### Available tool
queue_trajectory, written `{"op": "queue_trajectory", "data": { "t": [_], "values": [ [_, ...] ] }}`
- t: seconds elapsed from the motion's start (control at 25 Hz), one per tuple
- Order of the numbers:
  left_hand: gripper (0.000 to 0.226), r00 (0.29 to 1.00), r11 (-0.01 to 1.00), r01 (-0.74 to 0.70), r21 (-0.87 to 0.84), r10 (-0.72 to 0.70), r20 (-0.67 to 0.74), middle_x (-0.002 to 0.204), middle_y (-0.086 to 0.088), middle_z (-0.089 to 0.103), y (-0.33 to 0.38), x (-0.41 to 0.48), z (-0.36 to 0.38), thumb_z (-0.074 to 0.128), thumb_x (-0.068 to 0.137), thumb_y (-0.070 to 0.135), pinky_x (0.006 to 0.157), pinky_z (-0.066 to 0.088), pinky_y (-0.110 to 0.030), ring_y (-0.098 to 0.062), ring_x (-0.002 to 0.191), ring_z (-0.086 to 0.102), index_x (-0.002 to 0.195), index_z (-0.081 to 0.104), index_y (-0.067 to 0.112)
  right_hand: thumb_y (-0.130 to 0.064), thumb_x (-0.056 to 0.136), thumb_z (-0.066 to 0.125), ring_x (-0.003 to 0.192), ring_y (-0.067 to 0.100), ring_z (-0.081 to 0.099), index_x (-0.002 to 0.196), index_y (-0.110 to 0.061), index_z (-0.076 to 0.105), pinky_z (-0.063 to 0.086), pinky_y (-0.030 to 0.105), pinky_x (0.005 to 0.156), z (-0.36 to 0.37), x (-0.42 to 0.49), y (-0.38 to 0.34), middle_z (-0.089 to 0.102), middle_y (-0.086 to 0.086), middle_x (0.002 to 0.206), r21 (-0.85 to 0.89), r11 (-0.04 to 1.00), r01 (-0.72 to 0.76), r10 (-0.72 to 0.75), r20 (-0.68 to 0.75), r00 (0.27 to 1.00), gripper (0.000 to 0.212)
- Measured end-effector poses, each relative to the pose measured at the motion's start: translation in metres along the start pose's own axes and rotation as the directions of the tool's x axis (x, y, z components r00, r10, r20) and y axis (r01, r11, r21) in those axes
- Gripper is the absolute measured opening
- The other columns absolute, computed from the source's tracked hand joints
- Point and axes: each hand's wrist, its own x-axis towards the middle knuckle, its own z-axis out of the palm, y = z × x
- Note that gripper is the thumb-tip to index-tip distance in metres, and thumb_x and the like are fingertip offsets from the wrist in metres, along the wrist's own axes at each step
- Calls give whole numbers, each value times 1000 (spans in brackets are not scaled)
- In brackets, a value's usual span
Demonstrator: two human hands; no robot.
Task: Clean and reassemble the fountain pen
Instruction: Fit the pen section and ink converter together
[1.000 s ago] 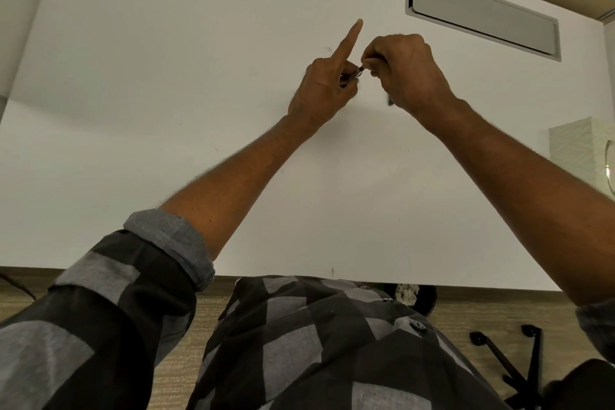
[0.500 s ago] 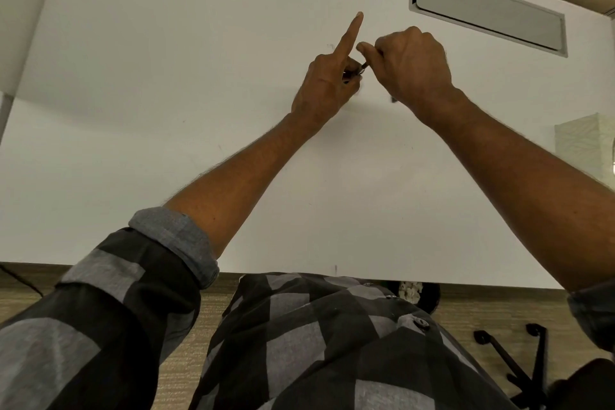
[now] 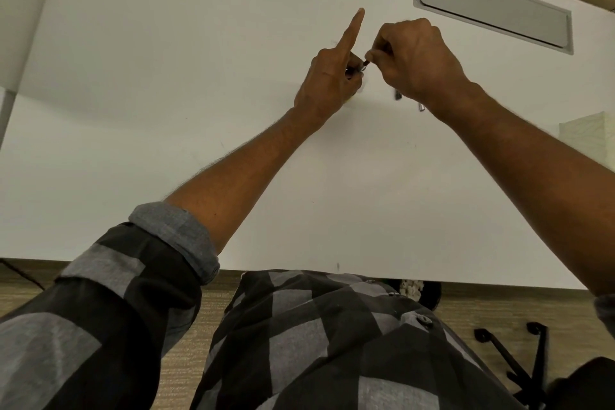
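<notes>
Mid-reassembly, I judge: left grip (image 3: 332, 76) and right grip (image 3: 416, 60) both pinch a pen piece (image 3: 364, 66); loose parts (image 3: 421, 106) lie on the desk (image 3: 199, 110).

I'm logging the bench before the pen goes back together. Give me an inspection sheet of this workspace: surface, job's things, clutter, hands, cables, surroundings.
Surface: white desk, with a grey hatch set in at far right.
Job's things: small pen part held between both hands; two small pieces lie on the desk by the right wrist.
Clutter: white textured box at the right edge.
Hands: left hand pinches the pen part, index finger straight; right hand pinches its other end.
Cables: what looks like a dark cable on the floor, lower left.
Surroundings: carpet; black chair base lower right.
</notes>
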Motion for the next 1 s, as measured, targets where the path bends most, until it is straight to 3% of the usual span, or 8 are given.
{"op": "queue_trajectory", "data": {
  "t": [0.12, 0.24, 0.36, 0.48, 0.8, 0.88, 1.0],
  "values": [
    [87, 1000, 1000, -10, 6, 10, -2, 86, 3, 77, -3, 0, 3, 68, 86, 8, 83, 59, -31, -10, 77, 71, 159, 22, 12, -45, 103, 52, 78, 34, 68, 95, -8, 70, 59, 44, 73, 3, 2, -3, 71, 14, 85, -104, 994, -47, 45, -23, 999, 42],
    [86, 1000, 1000, -2, 4, 2, -5, 88, 1, 77, -3, 2, 2, 68, 86, 8, 86, 58, -28, -9, 80, 71, 159, 23, 11, -50, 104, 47, 74, 32, 65, 91, -8, 68, 57, 42, 70, 5, 2, -1, 64, 11, 77, -102, 994, -41, 38, -37, 999, 49],
    [84, 1000, 1000, 1, -12, -1, -14, 90, -1, 78, -2, 3, 0, 67, 87, 7, 81, 50, -10, -12, 81, 72, 159, 23, 10, -33, 100, 63, 87, 25, 68, 108, -10, 68, 58, 40, 79, 2, 0, 0, 71, 9, 98, 56, 995, 84, -83, -16, 996, 25],
    [83, 1000, 1000, -13, -12, 13, -10, 90, 0, 77, 0, 3, -1, 67, 88, 8, 77, 44, -1, -10, 80, 71, 159, 23, 10, -17, 98, 63, 93, 29, 69, 108, -8, 70, 58, 46, 85, -3, -1, -1, 73, 12, 103, 56, 989, 135, -135, -16, 991, 15],
    [85, 999, 999, -33, 26, 33, 8, 89, -2, 77, 3, 2, 1, 68, 88, 8, 84, 57, -23, -10, 79, 71, 159, 21, 8, -49, 103, 51, 79, 35, 66, 98, -7, 69, 53, 42, 71, -1, 2, -2, 70, 16, 89, -136, 991, -6, 0, -43, 999, 46],
    [85, 999, 998, -45, 35, 45, -2, 90, -4, 77, 4, 3, 0, 69, 88, 7, 86, 57, -26, -12, 79, 72, 158, 21, 5, -47, 102, 53, 83, 33, 67, 100, -8, 69, 56, 44, 74, -1, 3, -1, 70, 14, 92, -99, 995, 17, -21, -36, 999, 42],
    [85, 999, 999, -48, 18, 48, 5, 90, -3, 77, 6, 5, -2, 68, 87, 5, 85, 58, -26, -12, 79, 71, 158, 21, 4, -28, 100, 61, 92, 30, 68, 110, -10, 68, 58, 46, 81, -6, 1, 3, 71, 12, 103, 13, 992, 126, -126, 37, 991, 22]
  ]
}}
